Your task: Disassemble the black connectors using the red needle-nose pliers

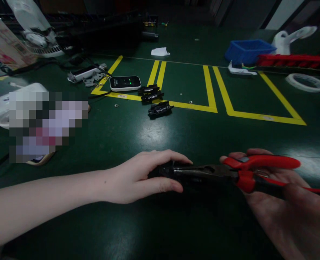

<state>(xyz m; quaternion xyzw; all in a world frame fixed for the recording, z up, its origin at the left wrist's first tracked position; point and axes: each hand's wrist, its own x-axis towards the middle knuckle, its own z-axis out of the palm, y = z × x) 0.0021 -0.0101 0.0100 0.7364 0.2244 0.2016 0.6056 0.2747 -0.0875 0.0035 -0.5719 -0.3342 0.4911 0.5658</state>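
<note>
My left hand (149, 177) is closed around a small black part (167, 170), most of it hidden by the fingers and thumb. Long-nosed pliers with red handles (273, 162) lie across the palm and fingers of my right hand (290, 202), the thumb over the lower handle. Their dark jaws (211, 171) point left and reach the black part between my left thumb and fingers. Whether the jaws grip it cannot be made out. Farther up the table lie several black plastic parts (160, 109) that look alike.
Yellow tape lines (195, 106) mark the green table (100, 224). A small device with green lights (125, 83) sits beyond, near metal pieces (93, 80). At left lies a blurred-out phone (65, 119). Back right hold a blue bin (249, 50), a red strip (298, 59) and a tape roll (306, 82).
</note>
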